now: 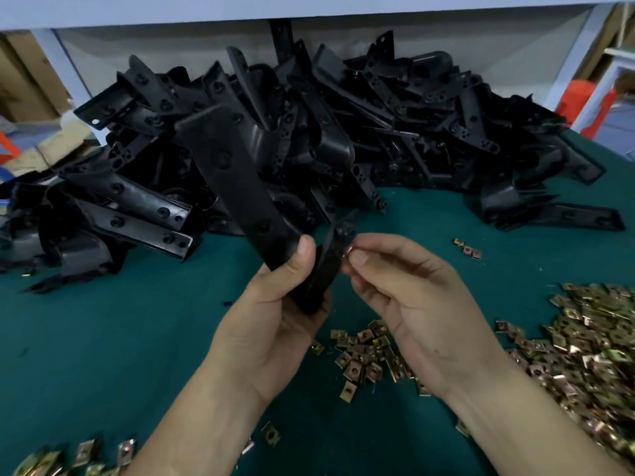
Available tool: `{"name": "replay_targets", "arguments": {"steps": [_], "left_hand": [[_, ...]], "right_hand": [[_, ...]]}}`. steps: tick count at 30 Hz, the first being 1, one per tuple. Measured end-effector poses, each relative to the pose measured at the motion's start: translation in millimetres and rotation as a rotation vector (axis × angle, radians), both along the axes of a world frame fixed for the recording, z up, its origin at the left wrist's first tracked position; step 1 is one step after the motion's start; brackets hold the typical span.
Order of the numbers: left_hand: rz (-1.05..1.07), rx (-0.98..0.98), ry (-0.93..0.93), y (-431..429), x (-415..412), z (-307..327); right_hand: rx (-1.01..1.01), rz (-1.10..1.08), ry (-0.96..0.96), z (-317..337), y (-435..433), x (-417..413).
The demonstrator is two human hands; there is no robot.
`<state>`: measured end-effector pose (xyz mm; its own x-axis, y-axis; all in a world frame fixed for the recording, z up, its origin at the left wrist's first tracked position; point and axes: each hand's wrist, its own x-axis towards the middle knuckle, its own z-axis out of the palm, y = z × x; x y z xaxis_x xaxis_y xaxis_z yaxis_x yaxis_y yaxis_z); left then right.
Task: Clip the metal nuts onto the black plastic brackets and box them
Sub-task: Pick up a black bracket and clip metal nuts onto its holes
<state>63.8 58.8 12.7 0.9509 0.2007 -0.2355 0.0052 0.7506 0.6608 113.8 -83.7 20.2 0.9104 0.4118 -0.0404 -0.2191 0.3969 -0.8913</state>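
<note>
no readable text, labels, brands or numbers show on anything here.

Most of the nut (347, 250) was hidden between the right hand's (422, 304) fingertips (360, 260). The left hand's (271, 324) thumb covered part of the bracket (237, 180). Below its fingers, loose nuts (51, 458) were cut off by the edge.

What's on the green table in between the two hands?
A little heap of metal nuts lies there, between the left hand and the right hand, in the head view. The left hand grips a black bracket; the right pinches a single nut.
</note>
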Motion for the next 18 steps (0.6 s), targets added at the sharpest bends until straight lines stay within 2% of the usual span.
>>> {"name": "replay_targets", "arguments": {"steps": [3, 9, 14, 18], "left_hand": [[-0.044, 0.026, -0.034, -3, -1, 1], [-0.032, 0.000, -0.025, -3, 0, -1], [-0.060, 0.023, -0.058, 3, -1, -1], [-0.066, 0.144, -0.040, 6, -3, 2]], "right_hand": [[-0.015, -0.011, 0.006, 0, -1, 1], [0.086, 0.025, 0.030, 1, -4, 5], [0.040, 0.060, -0.039, 1, -7, 6], [-0.059, 0.084, -0.097, 1, -10, 8]]}}
